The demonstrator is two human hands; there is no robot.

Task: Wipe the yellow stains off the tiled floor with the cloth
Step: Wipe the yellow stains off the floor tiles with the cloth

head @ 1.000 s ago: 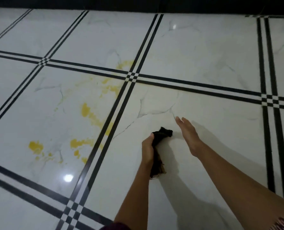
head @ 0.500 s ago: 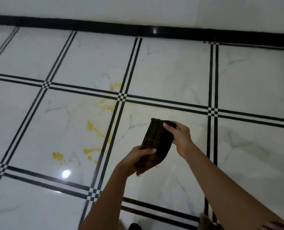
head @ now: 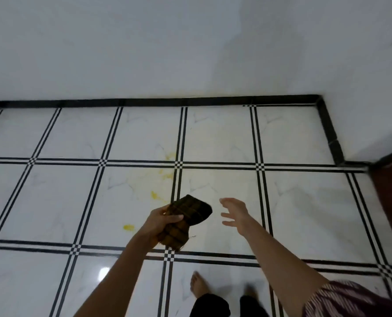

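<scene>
Since the earlier frame the view has pulled back to standing height, and the right hand (head: 235, 212) has let go of the cloth (head: 185, 221), now spread open and empty beside it. Only the left hand (head: 160, 224) grips the folded cloth, held in the air well above the tiled floor (head: 53, 202). Yellow stains (head: 155, 195) lie up and left of the hands in the frame, strung from lower left toward the tile joint. Left hand is nearer, so I judge it should lower toward them.
</scene>
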